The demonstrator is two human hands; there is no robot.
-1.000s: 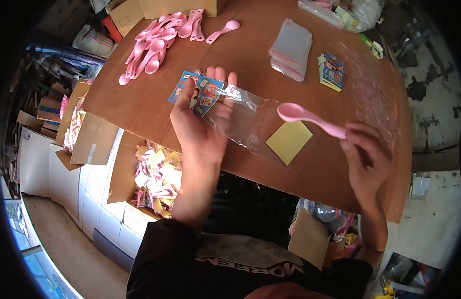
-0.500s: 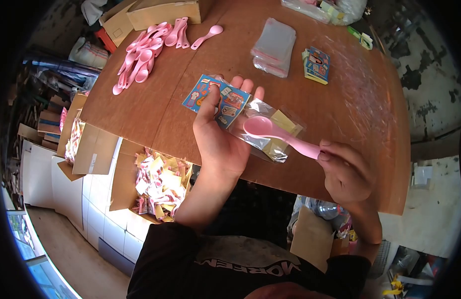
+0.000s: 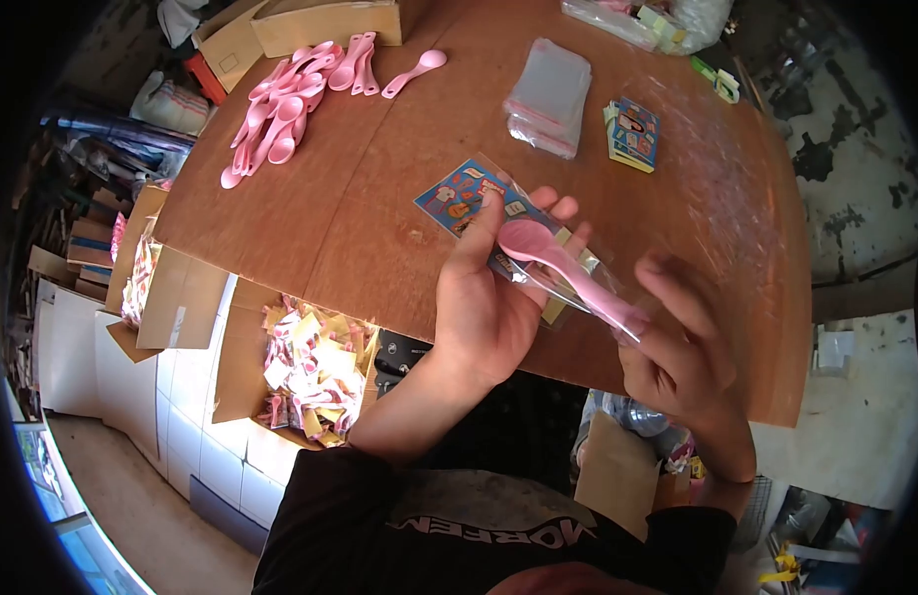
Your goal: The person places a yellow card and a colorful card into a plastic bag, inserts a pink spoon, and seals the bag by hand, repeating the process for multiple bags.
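Far left, below the table [image 3: 379, 223]: open carton of small wrapped pieces [image 3: 315, 362], pink and yellow. Above it, on the table, a heap of pink plastic spoons [image 3: 285, 104]; one lone spoon [image 3: 416, 73] just right of it. Wood surface runs from heap to left hand.

Left hand [image 3: 490, 312]: palm up, thumb pressed down on a blue printed card [image 3: 459, 193], remaining fingers loosely extended beneath. Working spoon [image 3: 570, 273] lies over this palm, apparently within a clear bag [image 3: 606, 276]; bowl nearest left thumb, long axis slanting down-right, handle end at the right hand. Bowl nearer left, handle tip nearer right. Table's front edge close below both hands.

Beyond: stacked clear sleeves [image 3: 548, 94], then a stack of blue cards [image 3: 634, 134].

Right hand [image 3: 689, 347]: one finger raised apart, others bent beside the handle tip; whether they grip it, cannot tell. Crinkled film [image 3: 722, 198] spreads across the table past it.
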